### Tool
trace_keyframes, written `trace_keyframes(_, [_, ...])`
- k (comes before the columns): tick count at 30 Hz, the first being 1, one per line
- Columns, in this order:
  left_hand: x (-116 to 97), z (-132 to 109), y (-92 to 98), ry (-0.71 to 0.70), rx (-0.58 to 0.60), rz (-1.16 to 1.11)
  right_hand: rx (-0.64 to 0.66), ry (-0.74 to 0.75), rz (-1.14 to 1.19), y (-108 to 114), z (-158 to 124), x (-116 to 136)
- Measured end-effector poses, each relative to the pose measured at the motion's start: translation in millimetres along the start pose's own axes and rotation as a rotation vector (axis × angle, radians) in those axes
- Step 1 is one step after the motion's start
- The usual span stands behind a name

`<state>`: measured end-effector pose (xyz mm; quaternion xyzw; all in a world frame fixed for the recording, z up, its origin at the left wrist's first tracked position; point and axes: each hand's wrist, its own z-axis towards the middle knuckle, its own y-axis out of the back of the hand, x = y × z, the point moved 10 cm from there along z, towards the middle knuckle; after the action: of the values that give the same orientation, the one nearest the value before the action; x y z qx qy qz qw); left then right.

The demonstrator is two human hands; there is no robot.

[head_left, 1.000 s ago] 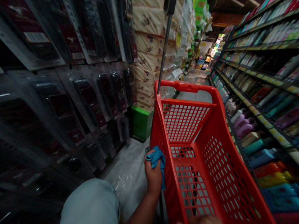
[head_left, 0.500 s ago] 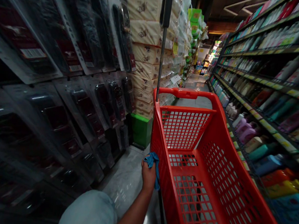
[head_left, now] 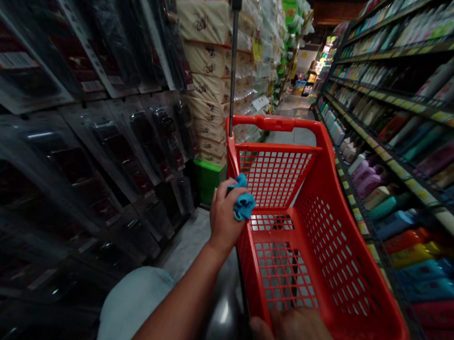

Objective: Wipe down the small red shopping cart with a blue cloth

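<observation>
A red plastic shopping cart [head_left: 300,221] with slotted walls and a grid floor stands ahead of me, its basket holding nothing visible. My left hand [head_left: 224,215] is closed around a crumpled blue cloth [head_left: 244,204], which lies against the top of the cart's left side. At the bottom of the view my right hand [head_left: 302,337] grips the near left rim of the cart, thumb on the outer side. Its fingertips are out of sight beyond the rim. A thin metal pole [head_left: 233,68] rises from the cart's far left corner.
Packaged dark goods [head_left: 124,143] hang close on the left. Stacked tissue packs [head_left: 208,60] and a green box [head_left: 206,181] stand beyond them. Shelves of bottles [head_left: 394,155] line the right side. Between them the aisle floor [head_left: 294,105] runs away from me.
My left hand has risen with the cloth from the cart's outer side to its top edge. The right hand has come further into view, and the cart's near end now shows.
</observation>
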<state>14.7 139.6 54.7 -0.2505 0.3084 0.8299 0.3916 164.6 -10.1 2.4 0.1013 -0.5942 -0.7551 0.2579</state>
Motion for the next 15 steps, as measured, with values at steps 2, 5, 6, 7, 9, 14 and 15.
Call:
trace_keyframes(2, [-15, -49, 10.8, 0.013, 0.003, -0.04, -0.017, 0.016, -0.013, 5, 6, 5])
trace_keyframes(5, [-24, -85, 23.5, 0.07, 0.014, -0.021, -0.018, -0.005, -0.037, 5, 13, 8])
trace_keyframes(6, [-25, -85, 25.0, 0.074, 0.022, -0.001, -0.007, -0.019, -0.041, 4, 17, 10])
trace_keyframes(7, [-25, -79, 25.9, 0.076, 0.022, 0.015, 0.011, -0.031, -0.042, 2, 20, 13])
trace_keyframes(9, [-25, -62, 26.9, 0.083, 0.011, 0.041, 0.051, -0.047, -0.033, -1, 29, 21])
trace_keyframes(14, [-62, -53, 23.0, -0.139, 0.227, 0.447, 0.124, -0.058, 0.177, 12, 31, 25])
trace_keyframes(15, [-75, -62, 23.9, -0.231, 0.289, 0.51, 0.109, -0.047, 0.253, 19, 28, 17])
